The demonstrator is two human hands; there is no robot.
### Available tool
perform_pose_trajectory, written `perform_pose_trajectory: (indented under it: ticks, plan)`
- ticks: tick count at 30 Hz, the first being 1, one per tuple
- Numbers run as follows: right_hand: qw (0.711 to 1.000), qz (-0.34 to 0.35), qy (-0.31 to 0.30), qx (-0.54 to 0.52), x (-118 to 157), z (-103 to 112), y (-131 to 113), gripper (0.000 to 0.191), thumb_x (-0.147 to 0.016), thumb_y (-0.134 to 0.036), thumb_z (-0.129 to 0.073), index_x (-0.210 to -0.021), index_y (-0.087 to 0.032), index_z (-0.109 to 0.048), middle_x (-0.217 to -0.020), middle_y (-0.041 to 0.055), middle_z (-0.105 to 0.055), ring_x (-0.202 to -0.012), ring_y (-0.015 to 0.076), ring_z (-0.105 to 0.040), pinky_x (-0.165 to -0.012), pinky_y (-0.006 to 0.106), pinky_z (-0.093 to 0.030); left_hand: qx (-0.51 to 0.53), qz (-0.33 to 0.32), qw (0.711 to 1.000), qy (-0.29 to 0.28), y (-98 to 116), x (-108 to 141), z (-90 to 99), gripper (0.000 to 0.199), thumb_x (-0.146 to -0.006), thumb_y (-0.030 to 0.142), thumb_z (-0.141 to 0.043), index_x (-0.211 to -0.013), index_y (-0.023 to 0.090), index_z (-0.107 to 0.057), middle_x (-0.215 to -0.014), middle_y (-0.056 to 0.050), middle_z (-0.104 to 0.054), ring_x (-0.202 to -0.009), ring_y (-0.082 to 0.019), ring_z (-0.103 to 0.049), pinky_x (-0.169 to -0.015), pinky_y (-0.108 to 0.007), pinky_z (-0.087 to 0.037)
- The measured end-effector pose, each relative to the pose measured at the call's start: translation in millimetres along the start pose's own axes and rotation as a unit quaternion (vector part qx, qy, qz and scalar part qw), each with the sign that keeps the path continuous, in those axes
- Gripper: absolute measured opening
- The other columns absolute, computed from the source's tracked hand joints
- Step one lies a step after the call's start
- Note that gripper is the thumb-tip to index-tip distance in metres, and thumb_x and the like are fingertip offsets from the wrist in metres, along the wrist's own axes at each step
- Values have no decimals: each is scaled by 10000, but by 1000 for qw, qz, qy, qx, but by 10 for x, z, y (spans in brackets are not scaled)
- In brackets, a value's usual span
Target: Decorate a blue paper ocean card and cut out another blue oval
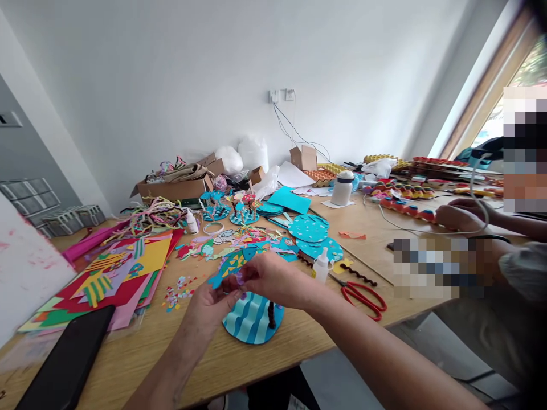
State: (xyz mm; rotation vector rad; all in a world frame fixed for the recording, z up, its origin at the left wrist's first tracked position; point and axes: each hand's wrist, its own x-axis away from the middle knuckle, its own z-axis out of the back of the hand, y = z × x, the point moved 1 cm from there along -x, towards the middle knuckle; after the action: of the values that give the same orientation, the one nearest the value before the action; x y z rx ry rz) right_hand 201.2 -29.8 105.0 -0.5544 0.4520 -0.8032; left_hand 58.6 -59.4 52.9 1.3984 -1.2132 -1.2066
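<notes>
My left hand (209, 303) is closed on a blue paper fish (236, 263) decorated with yellow triangles, near its tail. Close against it, the fingers of my right hand (273, 277) pinch a small purple piece (240, 278), partly hidden by the fingertips. Below both hands lies a round blue disc (252, 324) with pale wavy stripes, and a dark brown twisted stem (271, 315) stands on it. A white glue bottle (320, 266) and red-handled scissors (365, 299) are right of my right hand. Tiny paper scraps (182, 290) lie left of my left hand.
Coloured paper sheets (149, 256) and a black phone (68, 356) lie at left. Blue discs (308, 228), finished fish stands (243, 213) and a white jar (342, 189) are farther back. At right, another person's hand (455, 218) is near painted egg-carton strips (405, 209).
</notes>
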Motion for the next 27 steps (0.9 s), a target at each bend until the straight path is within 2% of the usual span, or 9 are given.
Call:
perform_pose_trajectory:
  ticks: [5,9,16,19,21,23,25,27]
  plan:
    - [1000,-12,23,-3,10,29,-40,121,-647,-68,-573,-702,-165,-620,-609,-31,-592,-545,87,-491,-474,175,-299,-25,-7,1000,8,106,-1,-25,177,-485,190,-759,-626,198,-651,-616,2,-653,-606,-171,-594,-572,-261,-474]
    - [999,-6,43,-5,17,27,-56,134,-647,-60,-574,-711,-170,-617,-609,-32,-596,-555,91,-500,-471,179,-293,-38,-19,999,22,111,-23,-55,172,-474,134,-724,-597,211,-632,-575,31,-630,-591,-156,-593,-604,-255,-477]
    - [997,-5,79,-21,35,-34,-16,122,-662,-45,-576,-686,-163,-594,-604,-40,-584,-568,86,-499,-489,180,-306,-84,-29,994,64,88,-41,-89,141,-490,129,-694,-601,201,-644,-594,11,-655,-628,-182,-608,-650,-277,-473]
    - [997,-1,74,-32,48,-14,-36,109,-680,-61,-582,-696,-165,-609,-643,-29,-617,-609,95,-529,-511,182,-325,-133,-62,988,45,113,-40,-75,128,-536,132,-685,-633,207,-651,-664,13,-665,-683,-187,-607,-675,-269,-463]
    - [996,-2,82,-22,78,38,-61,105,-683,-71,-582,-692,-169,-617,-647,-25,-620,-613,100,-537,-518,187,-334,-181,-66,981,20,132,-41,-67,58,-593,160,-653,-626,203,-632,-628,22,-637,-638,-173,-591,-622,-261,-456]
    - [992,-8,124,-8,138,118,-73,103,-689,-79,-574,-686,-174,-616,-648,-22,-616,-614,106,-539,-527,195,-344,-195,-54,979,28,138,-42,-50,35,-609,182,-631,-608,193,-598,-572,34,-586,-559,-147,-556,-554,-248,-440]
    - [981,-14,193,-16,229,198,-47,98,-705,-91,-561,-684,-179,-601,-655,-21,-611,-624,110,-541,-546,203,-362,-176,-49,981,58,125,-39,-18,61,-593,196,-628,-628,187,-579,-589,34,-568,-538,-133,-532,-509,-234,-422]
    - [965,-24,255,-49,338,245,30,79,-727,-121,-548,-693,-184,-582,-655,-22,-604,-616,111,-537,-557,210,-379,-168,-56,983,45,98,-18,21,77,-610,220,-619,-666,184,-580,-625,27,-570,-545,-126,-515,-490,-224,-407]
